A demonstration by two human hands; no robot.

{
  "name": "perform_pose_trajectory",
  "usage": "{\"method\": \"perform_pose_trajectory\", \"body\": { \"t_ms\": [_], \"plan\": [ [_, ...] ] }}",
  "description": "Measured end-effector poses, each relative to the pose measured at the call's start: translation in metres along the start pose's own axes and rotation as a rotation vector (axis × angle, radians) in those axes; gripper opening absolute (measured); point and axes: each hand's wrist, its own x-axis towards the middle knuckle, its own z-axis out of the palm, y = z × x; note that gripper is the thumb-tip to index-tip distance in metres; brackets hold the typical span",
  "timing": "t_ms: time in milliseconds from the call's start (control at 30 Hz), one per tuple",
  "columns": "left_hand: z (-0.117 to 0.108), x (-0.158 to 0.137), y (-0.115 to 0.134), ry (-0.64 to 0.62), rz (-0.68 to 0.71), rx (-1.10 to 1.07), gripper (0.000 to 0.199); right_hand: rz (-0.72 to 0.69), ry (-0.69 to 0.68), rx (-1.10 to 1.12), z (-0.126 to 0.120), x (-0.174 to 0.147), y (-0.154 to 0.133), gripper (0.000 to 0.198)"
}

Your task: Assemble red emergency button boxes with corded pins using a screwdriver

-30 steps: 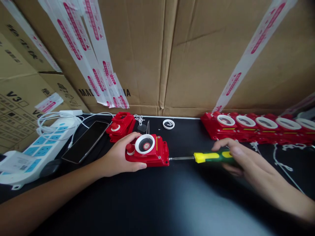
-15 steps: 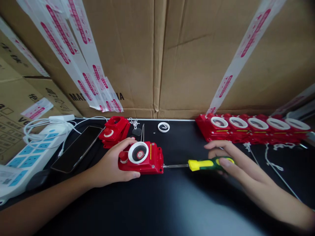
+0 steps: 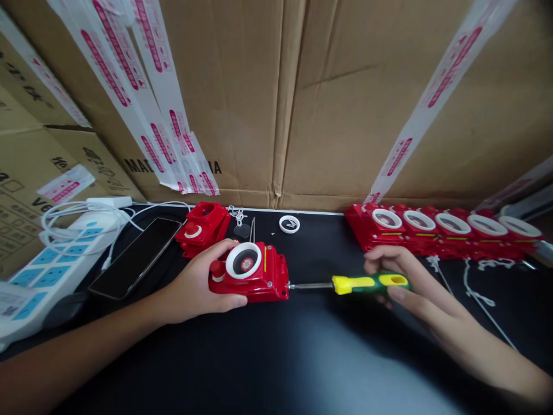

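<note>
My left hand [image 3: 203,288] is wrapped round the left end of a red box-shaped device [image 3: 274,279] with a white ring, a dark round centre and a red knob. It lies on the black tabletop [image 3: 259,357]. In my right hand [image 3: 401,282] is a screwdriver [image 3: 356,283] with a yellow and green handle, held level. Its tip meets the right end of the device, near the lower right corner; the screw itself is too small to make out. Behind the device are tweezers [image 3: 253,229] and a white ring-shaped cap [image 3: 289,224] with small metal pieces inside.
Red housing parts [image 3: 203,227] stand at the back left, beside a phone [image 3: 136,256] and a white power strip [image 3: 56,259] with coiled cable. A row of several similar red devices [image 3: 449,227] lines the back right. Large cardboard boxes [image 3: 242,115] rise behind.
The view has shifted slightly. My right fingers have changed position a little on the screwdriver handle, which shows turned. The left hand keeps its hold on the red device.
</note>
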Motion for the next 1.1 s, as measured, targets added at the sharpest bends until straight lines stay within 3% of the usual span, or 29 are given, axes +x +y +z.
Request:
{"method": "perform_pose_trajectory", "body": {
  "t_ms": [100, 167, 267, 467, 533, 633, 733, 800, 933, 1033, 1100],
  "plan": [
    [-0.001, 0.002, 0.012, -0.012, -0.033, -0.03, 0.083, 0.005, -0.036, 0.153, 0.004, -0.001, -0.002, 0.053],
    [-0.002, 0.003, 0.018, -0.021, -0.054, -0.048, 0.084, 0.087, -0.028, 0.197, 0.009, -0.003, -0.002, 0.06],
    [-0.003, 0.001, 0.02, -0.054, -0.065, -0.047, 0.087, 0.206, 0.03, 0.039, 0.011, -0.006, 0.002, 0.064],
    [-0.005, -0.003, 0.009, -0.015, -0.045, -0.03, 0.086, -0.012, 0.045, -0.072, 0.001, -0.008, 0.013, 0.061],
    [-0.006, -0.004, 0.005, -0.018, -0.04, -0.009, 0.088, -0.016, 0.011, -0.031, 0.0, -0.01, 0.015, 0.063],
    [-0.005, -0.004, 0.0, -0.015, -0.044, 0.01, 0.095, 0.135, -0.016, 0.083, 0.005, -0.013, 0.014, 0.058],
    [-0.004, -0.005, -0.005, 0.002, -0.042, 0.031, 0.099, 0.276, 0.057, 0.075, 0.011, -0.012, 0.012, 0.053],
    [-0.003, -0.004, -0.004, -0.001, -0.015, 0.046, 0.095, 0.249, 0.086, 0.008, 0.012, -0.009, 0.01, 0.053],
    [-0.001, -0.003, 0.003, -0.032, 0.013, 0.045, 0.082, 0.065, 0.102, -0.057, 0.005, -0.005, 0.003, 0.049],
    [-0.001, -0.003, 0.007, -0.037, 0.021, 0.048, 0.08, 0.025, 0.05, 0.057, 0.006, -0.004, 0.0, 0.043],
    [-0.001, -0.004, 0.008, -0.043, 0.03, 0.064, 0.079, 0.1, 0.021, 0.207, 0.01, -0.003, 0.0, 0.043]
  ]
}}
